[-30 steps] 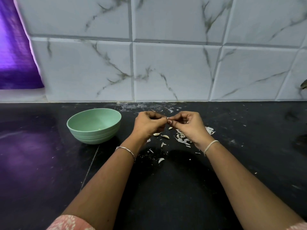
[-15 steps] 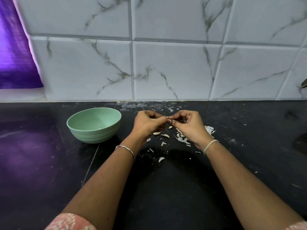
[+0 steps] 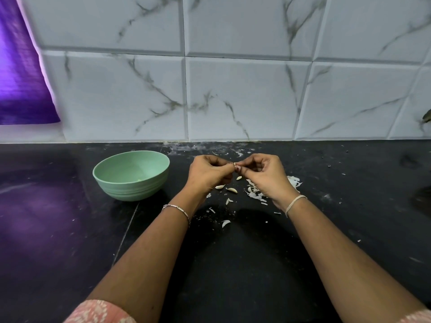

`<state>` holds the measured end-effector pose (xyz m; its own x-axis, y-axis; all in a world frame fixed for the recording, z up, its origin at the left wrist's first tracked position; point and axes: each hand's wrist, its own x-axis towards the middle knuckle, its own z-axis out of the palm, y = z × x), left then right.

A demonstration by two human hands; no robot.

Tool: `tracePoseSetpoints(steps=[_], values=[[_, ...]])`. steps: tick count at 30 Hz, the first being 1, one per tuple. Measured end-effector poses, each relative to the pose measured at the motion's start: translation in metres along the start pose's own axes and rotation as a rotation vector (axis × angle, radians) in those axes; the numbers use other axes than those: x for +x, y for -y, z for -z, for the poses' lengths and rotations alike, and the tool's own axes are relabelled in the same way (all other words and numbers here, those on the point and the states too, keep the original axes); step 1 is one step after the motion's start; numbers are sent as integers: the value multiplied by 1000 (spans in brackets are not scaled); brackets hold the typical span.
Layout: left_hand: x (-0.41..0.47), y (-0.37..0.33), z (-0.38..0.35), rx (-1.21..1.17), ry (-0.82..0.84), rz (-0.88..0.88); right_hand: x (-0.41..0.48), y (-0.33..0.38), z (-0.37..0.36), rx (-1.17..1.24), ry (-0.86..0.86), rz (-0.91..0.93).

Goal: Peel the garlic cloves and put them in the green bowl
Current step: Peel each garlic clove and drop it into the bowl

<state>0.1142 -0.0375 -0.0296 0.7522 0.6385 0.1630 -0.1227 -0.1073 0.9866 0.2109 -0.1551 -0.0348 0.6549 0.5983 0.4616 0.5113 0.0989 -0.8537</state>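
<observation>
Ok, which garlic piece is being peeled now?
Start at the green bowl on the black counter, then look right to where the two hands meet. The clove is the tiny pale bit pinched between the left hand and the right hand. Unlike the loose cloves and peels below, it is held off the counter.

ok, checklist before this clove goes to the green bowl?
1. Grip: left hand and right hand both pinch the garlic clove: ok.
2. Peeled: cannot tell, fingers hide most of it.
3. Target: green bowl upright, mouth open: ok.
4. Path over the counter from left hand to bowl free: ok.
5. Waste: peel scraps on the counter by the right hand, apart from the bowl: ok.
6. Leftovers: loose cloves under the hands, peeled or not: cannot tell.
</observation>
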Motion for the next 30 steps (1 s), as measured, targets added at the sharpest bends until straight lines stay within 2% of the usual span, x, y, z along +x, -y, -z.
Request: tracePoseSetpoints(steps=[4,10,18,24,28,30], values=[[0,0,0,0,-16,-8,-2,4,-1,38,8,-8],[-2,-5,-2,-60,13,-7,-4,9,1,240,-41,-104],[-1,-4,-1,-91,-16,-24,-4,10,-2,305,-42,-153],[-3,-7,-3,-169,29,-20,-3,11,0,490,11,-281],[1,-8,-3,-133,78,-1,-2,11,-1,502,-2,-313],[1,-4,-2,-47,121,-56,-1,11,-1,486,-32,-307]])
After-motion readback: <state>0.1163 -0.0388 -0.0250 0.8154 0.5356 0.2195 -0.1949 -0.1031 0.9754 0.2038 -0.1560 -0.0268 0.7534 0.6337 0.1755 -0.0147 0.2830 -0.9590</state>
